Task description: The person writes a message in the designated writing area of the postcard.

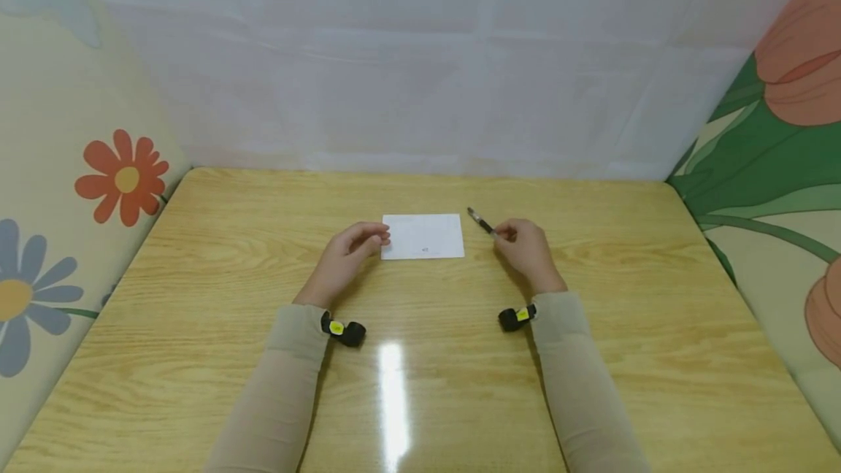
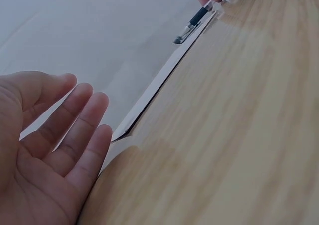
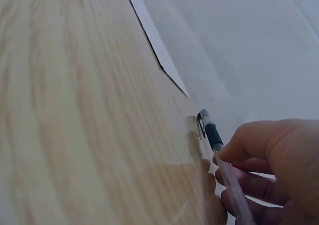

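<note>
A white rectangular sheet of paper (image 1: 423, 235) lies flat on the wooden table, a small dark mark near its front edge. Beside its left edge is my left hand (image 1: 343, 258), fingers loosely bent; in the left wrist view the palm (image 2: 52, 150) holds nothing and the fingertips are close to the sheet's corner. Whether they touch it, I cannot tell. To the right of the sheet, my right hand (image 1: 528, 250) pinches a pen (image 1: 485, 225) by its clear barrel. The pen's black grip and capped end (image 3: 213, 134) point away to the upper left, low over the table.
The glossy wooden table (image 1: 434, 312) carries a bright light reflection in front of the sheet. A white cloth (image 1: 420, 93) hangs behind its far edge. Flower-patterned panels (image 1: 125, 179) stand at the left and right sides. Each wrist wears a small black camera (image 1: 353, 334).
</note>
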`<state>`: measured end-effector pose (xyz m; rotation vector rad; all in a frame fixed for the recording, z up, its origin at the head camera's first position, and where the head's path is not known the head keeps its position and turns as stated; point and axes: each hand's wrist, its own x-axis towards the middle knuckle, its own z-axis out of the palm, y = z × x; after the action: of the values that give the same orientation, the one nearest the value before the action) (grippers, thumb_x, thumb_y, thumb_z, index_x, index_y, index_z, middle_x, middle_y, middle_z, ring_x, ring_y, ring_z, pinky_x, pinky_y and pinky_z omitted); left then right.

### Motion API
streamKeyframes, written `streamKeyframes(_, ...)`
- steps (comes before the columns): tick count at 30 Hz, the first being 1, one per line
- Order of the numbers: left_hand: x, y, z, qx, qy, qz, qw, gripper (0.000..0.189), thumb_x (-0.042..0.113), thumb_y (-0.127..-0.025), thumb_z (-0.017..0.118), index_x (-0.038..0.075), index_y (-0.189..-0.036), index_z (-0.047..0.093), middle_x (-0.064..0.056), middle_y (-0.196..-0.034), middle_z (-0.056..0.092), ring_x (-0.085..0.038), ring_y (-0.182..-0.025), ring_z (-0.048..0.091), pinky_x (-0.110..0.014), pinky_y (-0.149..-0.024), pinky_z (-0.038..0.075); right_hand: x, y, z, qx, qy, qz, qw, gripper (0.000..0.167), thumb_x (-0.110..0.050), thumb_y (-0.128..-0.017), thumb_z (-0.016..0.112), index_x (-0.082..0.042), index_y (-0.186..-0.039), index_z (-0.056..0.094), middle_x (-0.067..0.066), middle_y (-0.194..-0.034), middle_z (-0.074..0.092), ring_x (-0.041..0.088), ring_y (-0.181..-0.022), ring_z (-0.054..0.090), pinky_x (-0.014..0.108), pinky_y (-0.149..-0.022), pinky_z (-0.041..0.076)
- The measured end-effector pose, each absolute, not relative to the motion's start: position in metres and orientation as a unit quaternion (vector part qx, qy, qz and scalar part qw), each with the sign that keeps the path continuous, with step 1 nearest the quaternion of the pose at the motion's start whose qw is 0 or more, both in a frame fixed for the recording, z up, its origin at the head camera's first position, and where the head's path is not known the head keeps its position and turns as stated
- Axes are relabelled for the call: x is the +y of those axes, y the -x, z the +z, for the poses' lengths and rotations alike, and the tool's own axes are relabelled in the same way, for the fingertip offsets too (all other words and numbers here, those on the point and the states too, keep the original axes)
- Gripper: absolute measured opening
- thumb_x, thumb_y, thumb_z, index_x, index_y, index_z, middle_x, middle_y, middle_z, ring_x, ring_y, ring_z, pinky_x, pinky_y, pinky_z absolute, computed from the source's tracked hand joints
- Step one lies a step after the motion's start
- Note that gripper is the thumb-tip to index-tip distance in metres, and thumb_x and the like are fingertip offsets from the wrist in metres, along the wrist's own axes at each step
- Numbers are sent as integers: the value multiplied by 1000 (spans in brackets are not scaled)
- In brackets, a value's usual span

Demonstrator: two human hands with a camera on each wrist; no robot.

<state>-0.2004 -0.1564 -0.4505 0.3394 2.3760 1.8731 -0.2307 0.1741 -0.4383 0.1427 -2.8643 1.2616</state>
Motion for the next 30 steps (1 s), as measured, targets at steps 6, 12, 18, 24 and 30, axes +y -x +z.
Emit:
streamKeyframes(6,-155,201,-450,773,-111,623,53,39,25,-107,53,-1,-136,59,-18,-130,63,-22,-117,62,-28,-101,50,175,230,-437,-913,-45,406,2,21,-7,-95,63,4,-108,74,16,-96,69,28,-87,63,40,-78,52)
streamKeyframes(12,-154,201,-450,776,-113,619,49,38,24,-108,52,-2,-135,59,-18,-129,64,-21,-115,63,-25,-99,50,176,231,-438,-909,-41,414,1,20,-9,-94,65,3,-108,75,16,-96,70,28,-86,63,36,-75,51)
streamKeyframes(18,-154,202,-451,781,-116,613,41,37,21,-108,52,-4,-134,59,-20,-128,64,-21,-115,63,-22,-97,50,173,232,-437,-901,-49,432,-5,19,-11,-95,68,2,-107,75,16,-96,70,28,-87,63,35,-76,51)
streamKeyframes(24,-153,203,-450,781,-114,612,44,35,19,-108,52,-3,-134,60,-20,-129,64,-27,-116,64,-24,-101,48,170,231,-435,-896,-62,440,-12,19,-13,-96,69,0,-108,75,15,-98,70,28,-88,63,36,-77,51)
streamKeyframes(30,-151,202,-449,781,-112,612,46,34,18,-108,51,-3,-133,60,-19,-129,64,-30,-117,65,-24,-102,48,166,230,-432,-888,-70,455,-22,20,-13,-95,69,0,-109,75,14,-98,70,26,-87,61,32,-74,50)
